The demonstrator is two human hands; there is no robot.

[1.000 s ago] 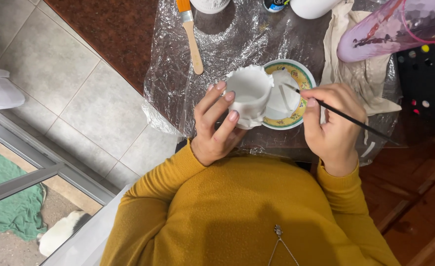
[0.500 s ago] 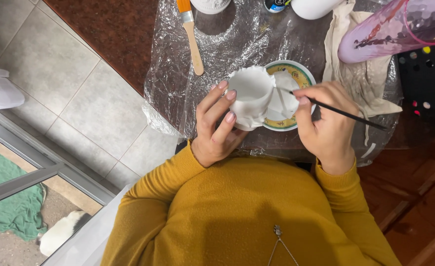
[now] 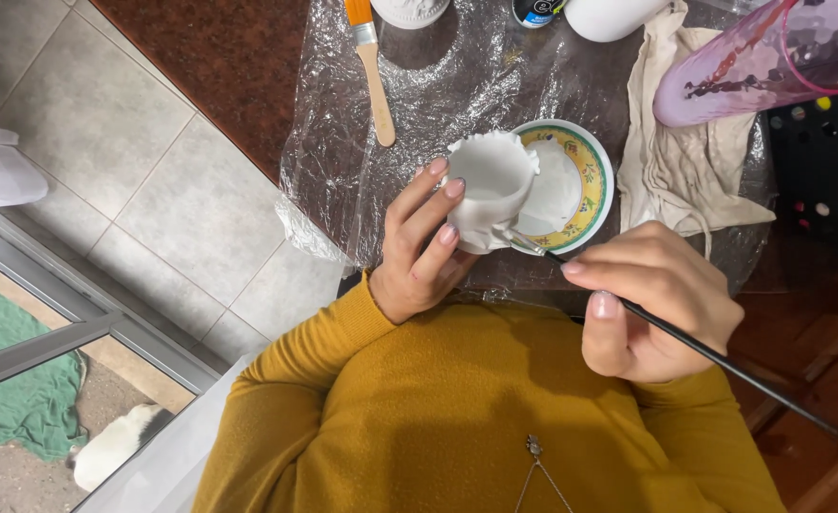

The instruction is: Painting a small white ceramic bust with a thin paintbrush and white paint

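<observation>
The left hand [image 3: 419, 252] grips a small white cup [image 3: 491, 185] with a wavy rim, held above the table's plastic sheet [image 3: 419, 123]. The right hand [image 3: 651, 299] pinches a thin black brush [image 3: 713, 356], its tip seemingly touching the cup's lower side. Just behind sits 1 yellow-rimmed dish [image 3: 592, 180] of white paint.

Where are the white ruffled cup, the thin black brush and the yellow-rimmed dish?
white ruffled cup [image 3: 491, 180], head view, on its side wall.
thin black brush [image 3: 713, 356], head view, on the handle behind the right hand.
yellow-rimmed dish [image 3: 592, 180], head view, on its patterned rim.
</observation>
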